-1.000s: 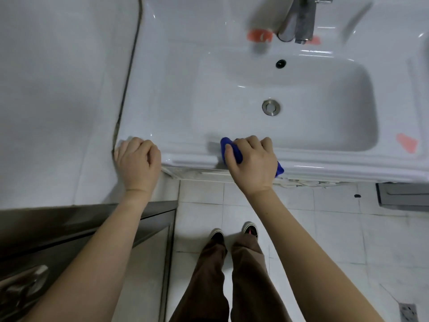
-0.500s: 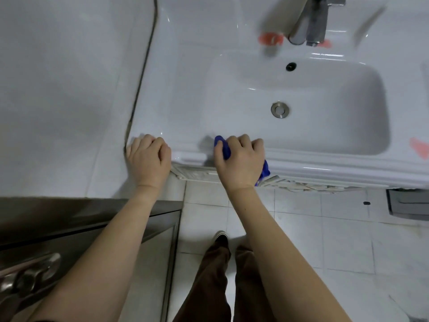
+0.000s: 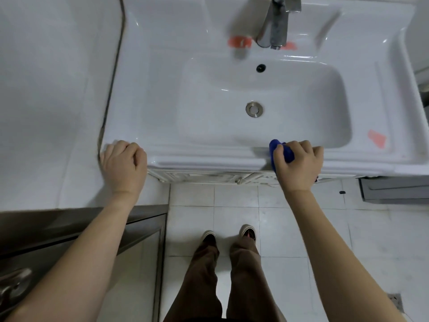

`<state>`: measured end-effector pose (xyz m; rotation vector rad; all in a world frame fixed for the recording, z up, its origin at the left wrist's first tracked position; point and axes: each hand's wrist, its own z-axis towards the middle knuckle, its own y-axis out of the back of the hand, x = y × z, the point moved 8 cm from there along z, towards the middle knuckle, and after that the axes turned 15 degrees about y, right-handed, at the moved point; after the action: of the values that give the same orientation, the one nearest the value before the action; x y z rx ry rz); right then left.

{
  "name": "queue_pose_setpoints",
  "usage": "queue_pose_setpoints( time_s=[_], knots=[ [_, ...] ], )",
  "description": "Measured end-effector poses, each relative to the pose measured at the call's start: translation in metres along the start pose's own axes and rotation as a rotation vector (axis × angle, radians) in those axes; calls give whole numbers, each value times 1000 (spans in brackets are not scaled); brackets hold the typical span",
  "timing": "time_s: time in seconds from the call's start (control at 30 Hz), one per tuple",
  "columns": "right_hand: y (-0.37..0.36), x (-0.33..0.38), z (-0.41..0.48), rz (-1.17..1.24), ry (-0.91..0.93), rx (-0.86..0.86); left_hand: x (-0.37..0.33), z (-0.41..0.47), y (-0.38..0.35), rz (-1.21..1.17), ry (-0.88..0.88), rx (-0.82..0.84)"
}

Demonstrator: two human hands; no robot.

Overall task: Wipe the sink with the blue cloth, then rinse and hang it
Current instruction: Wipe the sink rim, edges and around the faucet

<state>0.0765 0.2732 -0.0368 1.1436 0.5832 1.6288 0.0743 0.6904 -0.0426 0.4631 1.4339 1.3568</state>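
Note:
The white ceramic sink (image 3: pixel 162 126) fills the upper middle of the head view, with a metal drain (image 3: pixel 254 109) in its basin and a metal tap (image 3: pixel 275 26) at the back. My right hand (image 3: pixel 299 166) is closed on the blue cloth (image 3: pixel 282 151) and presses it against the sink's front rim, right of centre. Most of the cloth is hidden under my fingers. My left hand (image 3: pixel 124 166) rests curled on the sink's front left corner and holds nothing.
A white tiled counter (image 3: pixel 46 101) lies to the left of the sink. Below it is a steel cabinet (image 3: pixel 69 228) with a handle. Red marks (image 3: pixel 377 138) sit on the sink's right side and near the tap. My legs and shoes stand on the tiled floor (image 3: pixel 301 228).
My right hand has slid the blue cloth to the right along the front rim, from left of the drain to right of it. My left hand stays on the corner.

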Motion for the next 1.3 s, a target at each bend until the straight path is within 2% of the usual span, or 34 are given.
queue_pose_setpoints(
  time_s=[0.17,0.23,0.4,0.57,0.67,1.07,1.17,1.3],
  knots=[
    [-38,86,-8,51,129,52,-1,0,-3,32,-15,-5],
    [-42,95,-8,95,166,65,2,1,-5,41,-31,-2],
    [-18,45,1,92,229,61,9,7,-14,87,-31,-8],
    [15,-45,12,57,140,70,6,8,-14,117,-31,-4],
    [15,-52,10,43,102,79,8,8,-17,144,-3,17],
    [-40,86,-5,121,185,92,1,5,-11,150,42,87],
    [-40,89,-4,138,186,106,-22,-4,-4,123,79,102],
    [-37,88,-3,148,191,119,-119,-53,-22,-29,-84,132]
  ],
)
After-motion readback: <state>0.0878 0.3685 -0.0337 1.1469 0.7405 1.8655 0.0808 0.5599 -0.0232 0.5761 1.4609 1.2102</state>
